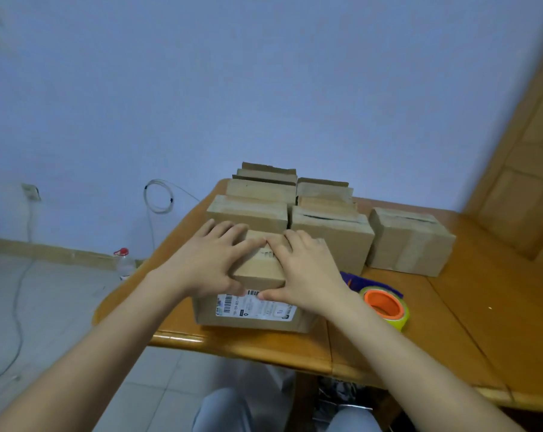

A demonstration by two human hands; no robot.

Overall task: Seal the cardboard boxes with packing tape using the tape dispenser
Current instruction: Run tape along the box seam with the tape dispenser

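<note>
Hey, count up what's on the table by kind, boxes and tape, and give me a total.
Boxes: 7 visible — one under both hands, one at right, five stacked behind; the back ones overlap, so the count is approximate.
Tape dispenser: 1
Total: 8

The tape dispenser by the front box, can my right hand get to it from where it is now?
Probably yes. The tape dispenser lies on the table just right of your right hand, which rests flat on the front box. Nothing lies between them, and the hand holds nothing.
</note>
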